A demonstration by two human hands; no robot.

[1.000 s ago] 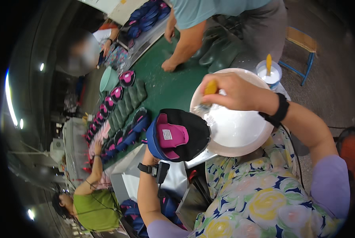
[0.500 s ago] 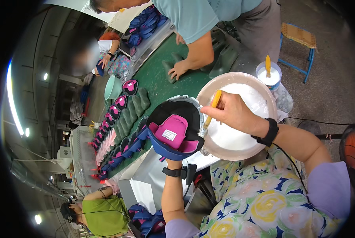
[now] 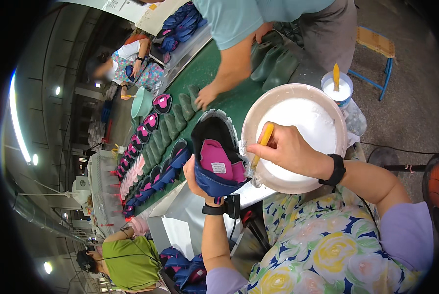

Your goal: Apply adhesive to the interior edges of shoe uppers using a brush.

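Note:
My left hand (image 3: 193,180) is wrapped around the side and heel of a shoe upper (image 3: 214,153), blue outside, with black and pink lining and a white label. Its open bottom faces up, and a whitish coat shows along the turned-in edge. My right hand (image 3: 290,149) pinches the yellow handle of a brush (image 3: 267,134), whose lower end is against the upper's right edge near the heel. Under my right hand stands a wide pale basin (image 3: 343,132) of white liquid (image 3: 302,117). White residue coats the basin's rim beside the upper.
A small bucket (image 3: 347,102) holds white liquid and another brush (image 3: 336,73). On the green belt (image 3: 219,58) lie rows of grey-green shoe lasts (image 3: 166,128) and blue uppers (image 3: 169,169). A co-worker's hand (image 3: 207,96) reaches across it. More uppers (image 3: 182,274) lie at my left, below.
My left hand has turned the upper more upright and moved it slightly right; its fingers now show. The brush slid nearer the heel. The co-worker's hand shifted left, to the row of lasts.

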